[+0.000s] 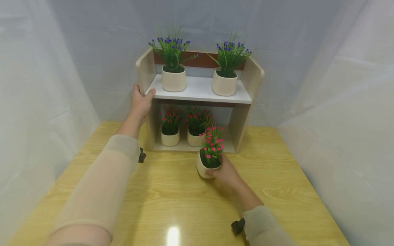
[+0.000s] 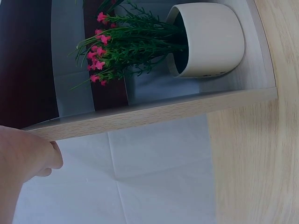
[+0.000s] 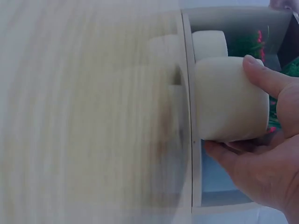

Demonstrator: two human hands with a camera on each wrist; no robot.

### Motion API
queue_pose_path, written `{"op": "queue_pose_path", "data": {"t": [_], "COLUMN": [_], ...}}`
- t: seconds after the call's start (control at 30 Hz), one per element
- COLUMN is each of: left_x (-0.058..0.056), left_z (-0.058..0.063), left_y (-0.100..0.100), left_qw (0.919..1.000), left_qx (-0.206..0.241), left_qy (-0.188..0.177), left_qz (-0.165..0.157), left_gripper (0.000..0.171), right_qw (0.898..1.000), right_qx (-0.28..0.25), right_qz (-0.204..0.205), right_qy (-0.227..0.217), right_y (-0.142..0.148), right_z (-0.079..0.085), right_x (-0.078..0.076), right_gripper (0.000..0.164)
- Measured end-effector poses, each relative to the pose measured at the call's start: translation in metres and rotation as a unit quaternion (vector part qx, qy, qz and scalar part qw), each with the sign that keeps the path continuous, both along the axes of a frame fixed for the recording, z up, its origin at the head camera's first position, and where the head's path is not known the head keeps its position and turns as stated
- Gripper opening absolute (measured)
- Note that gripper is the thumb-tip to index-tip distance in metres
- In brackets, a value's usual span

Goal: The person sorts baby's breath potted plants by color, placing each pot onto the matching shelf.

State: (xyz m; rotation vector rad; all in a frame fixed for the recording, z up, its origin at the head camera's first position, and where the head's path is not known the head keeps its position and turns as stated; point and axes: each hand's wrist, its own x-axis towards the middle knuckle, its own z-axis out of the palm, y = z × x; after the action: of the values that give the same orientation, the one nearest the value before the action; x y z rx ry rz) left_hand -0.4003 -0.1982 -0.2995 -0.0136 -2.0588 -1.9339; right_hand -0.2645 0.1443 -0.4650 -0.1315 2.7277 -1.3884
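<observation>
My right hand (image 1: 227, 172) grips a potted plant with pink flowers (image 1: 211, 145) by its cream pot, thumb on one side and fingers on the other. This pot is tilted, in front of the lower level of a small two-tier shelf (image 1: 198, 96). In the right wrist view the held pot (image 3: 229, 100) hides part of another pot behind it. My left hand (image 1: 141, 102) holds the shelf's left side panel at the height of the upper board, thumb on the inner side. Two red-flowered pots (image 1: 170, 138) (image 1: 194, 139) stand inside on the lower level, left and middle.
Two purple-flowered pots (image 1: 173, 80) (image 1: 224, 83) stand on the upper board. The shelf is at the back of a wood-grain table (image 1: 172, 198). White sheeting (image 1: 347, 102) hangs behind and on both sides.
</observation>
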Motion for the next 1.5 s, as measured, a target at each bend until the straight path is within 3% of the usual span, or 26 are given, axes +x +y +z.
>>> {"op": "queue_pose_path", "data": {"t": [0.23, 0.47, 0.67, 0.93, 1.23, 1.5], "left_x": [0.0, 0.004, 0.004, 0.005, 0.004, 0.004], "left_z": [-0.001, -0.002, -0.002, 0.0, 0.0, -0.001], "left_y": [0.0, 0.0, 0.001, -0.002, 0.0, 0.001], "left_qw": [1.0, 1.0, 1.0, 1.0, 0.9999, 0.9998], "left_qx": [0.004, 0.005, 0.004, 0.006, 0.01, 0.014], "left_qy": [0.003, 0.004, 0.003, 0.001, 0.011, 0.014], "left_qz": [0.002, 0.002, 0.003, -0.001, 0.008, 0.008], "left_gripper": [0.061, 0.063, 0.062, 0.063, 0.06, 0.057], "right_qw": [0.998, 0.996, 0.995, 0.993, 0.989, 0.992], "right_qx": [-0.036, -0.04, -0.05, -0.038, -0.062, -0.033], "right_qz": [-0.029, -0.07, -0.077, -0.09, -0.134, -0.125], "right_qy": [0.032, 0.045, 0.043, 0.071, 0.029, -0.008], "right_y": [0.014, 0.022, 0.023, 0.019, 0.016, 0.018], "right_z": [0.002, -0.001, -0.002, -0.007, -0.004, 0.001], "right_x": [-0.017, -0.04, -0.055, -0.078, -0.096, -0.109], "right_gripper": [0.1, 0.102, 0.097, 0.096, 0.1, 0.1]}}
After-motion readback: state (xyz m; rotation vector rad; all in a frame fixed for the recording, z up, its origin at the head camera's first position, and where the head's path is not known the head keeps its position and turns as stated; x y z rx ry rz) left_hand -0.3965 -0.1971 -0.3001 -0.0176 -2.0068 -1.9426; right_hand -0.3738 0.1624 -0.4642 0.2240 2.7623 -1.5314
